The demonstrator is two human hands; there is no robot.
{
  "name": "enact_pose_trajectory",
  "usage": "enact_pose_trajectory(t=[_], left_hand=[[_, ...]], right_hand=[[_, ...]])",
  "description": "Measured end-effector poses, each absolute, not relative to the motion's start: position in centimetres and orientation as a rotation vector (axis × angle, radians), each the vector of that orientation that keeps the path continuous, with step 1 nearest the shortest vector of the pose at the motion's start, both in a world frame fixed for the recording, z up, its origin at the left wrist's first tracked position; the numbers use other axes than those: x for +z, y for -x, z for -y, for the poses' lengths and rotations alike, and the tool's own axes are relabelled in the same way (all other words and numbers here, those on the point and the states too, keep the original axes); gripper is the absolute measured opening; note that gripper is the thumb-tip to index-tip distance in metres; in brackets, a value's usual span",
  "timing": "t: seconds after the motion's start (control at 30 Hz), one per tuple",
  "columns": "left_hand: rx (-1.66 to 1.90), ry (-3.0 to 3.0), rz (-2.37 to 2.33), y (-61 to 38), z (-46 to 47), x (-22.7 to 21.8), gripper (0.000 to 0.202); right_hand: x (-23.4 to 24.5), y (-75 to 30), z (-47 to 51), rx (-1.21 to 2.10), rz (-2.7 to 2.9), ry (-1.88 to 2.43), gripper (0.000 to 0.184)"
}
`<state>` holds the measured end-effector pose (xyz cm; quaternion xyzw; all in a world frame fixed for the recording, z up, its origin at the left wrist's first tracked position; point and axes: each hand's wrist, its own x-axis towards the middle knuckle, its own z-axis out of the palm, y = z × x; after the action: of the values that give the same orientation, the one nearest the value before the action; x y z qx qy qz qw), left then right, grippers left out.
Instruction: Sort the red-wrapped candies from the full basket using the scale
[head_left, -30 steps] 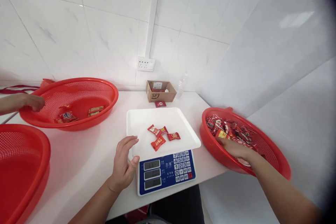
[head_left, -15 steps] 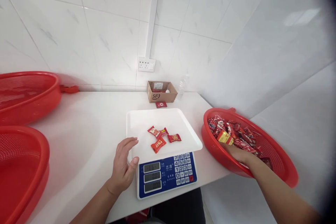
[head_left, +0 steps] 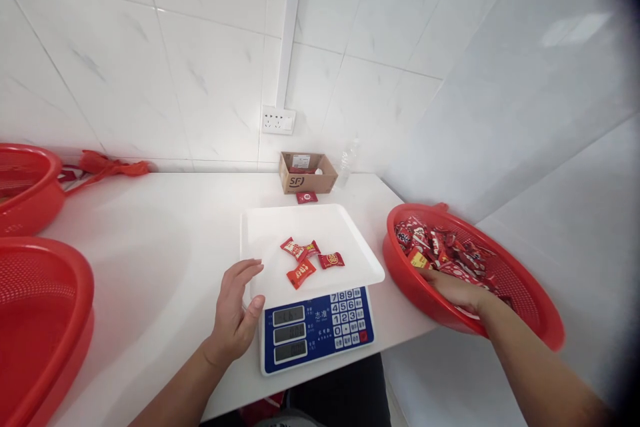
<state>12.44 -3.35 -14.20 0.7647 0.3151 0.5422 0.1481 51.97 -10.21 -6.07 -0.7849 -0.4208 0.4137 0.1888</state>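
My left hand (head_left: 235, 312) is open at the left edge of the white weighing tray (head_left: 345, 227), thumb apart from the fingers, holding nothing. On that tray lie several small wrapped candies, among them an orange-red candy (head_left: 301, 274) in front and a dark red candy (head_left: 331, 260) to the right. The tray tops a digital scale (head_left: 323, 320) with a blue keypad panel. To the right, my right hand (head_left: 454, 290) reaches into a red plastic basket (head_left: 543, 293) full of red snack packets (head_left: 465, 253). Its fingers are hidden among them, beside a yellow-and-red packet (head_left: 418, 258).
A cardboard box (head_left: 309, 177) stands by the wall, with a red packet (head_left: 307, 197) before it and a clear bottle (head_left: 349, 163) beside it. Two more red baskets, one near (head_left: 65, 307) and one far (head_left: 45, 203), occupy the left. Red plastic (head_left: 107, 165) lies behind them.
The far left basket has shifted left, uncovering more red plastic behind it. My right hand has moved slightly among the packets, and less of the yellow-and-red one shows. My left hand stays put.
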Motion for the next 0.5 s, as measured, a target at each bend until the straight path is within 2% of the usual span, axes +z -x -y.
enact_pose_trajectory(t=[0.17, 0.5], left_hand=[[1.553, -2.202, -0.919, -12.54, 3.26, -14.18, 0.031], [1.540, -2.218, -0.919, -12.45, 3.27, -14.17, 0.032]], right_hand=[[-6.32, -52.40, 10.13, 1.450, 0.961, 2.081, 0.041], [-6.17, -51.95, 10.36, 1.375, 0.921, 2.046, 0.037]])
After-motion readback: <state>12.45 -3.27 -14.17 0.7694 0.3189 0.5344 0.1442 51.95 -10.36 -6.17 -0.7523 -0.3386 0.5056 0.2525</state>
